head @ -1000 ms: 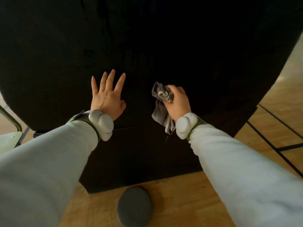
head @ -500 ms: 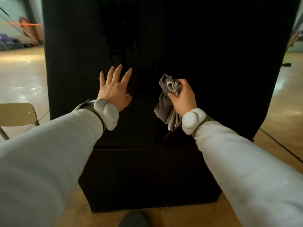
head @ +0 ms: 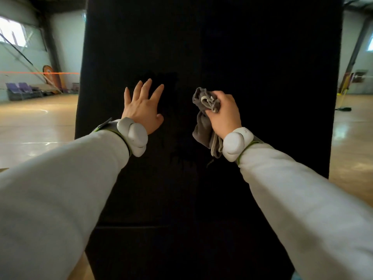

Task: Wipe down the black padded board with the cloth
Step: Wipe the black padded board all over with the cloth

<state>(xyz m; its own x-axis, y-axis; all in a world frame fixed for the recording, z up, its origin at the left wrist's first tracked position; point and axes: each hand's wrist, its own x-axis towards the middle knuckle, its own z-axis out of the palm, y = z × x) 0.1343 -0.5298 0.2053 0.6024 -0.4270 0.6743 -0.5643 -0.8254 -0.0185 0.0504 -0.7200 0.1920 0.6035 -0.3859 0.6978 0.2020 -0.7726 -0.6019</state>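
A tall black board (head: 252,98) stands upright directly in front of both hands, filling the middle of the view. The right hand (head: 225,116) grips a bunched grey cloth (head: 203,118) against the board, its loose end hanging down past the wrist. Just to its left, the left hand (head: 141,108) lies flat on the board, fingers spread wide. Pale sleeves (head: 60,188) cover both arms. A shiny wooden floor (head: 30,122) stretches beyond the hands on either side.

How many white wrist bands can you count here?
2. The left wrist band sits behind the flat left hand; the right wrist band sits below the grey cloth.
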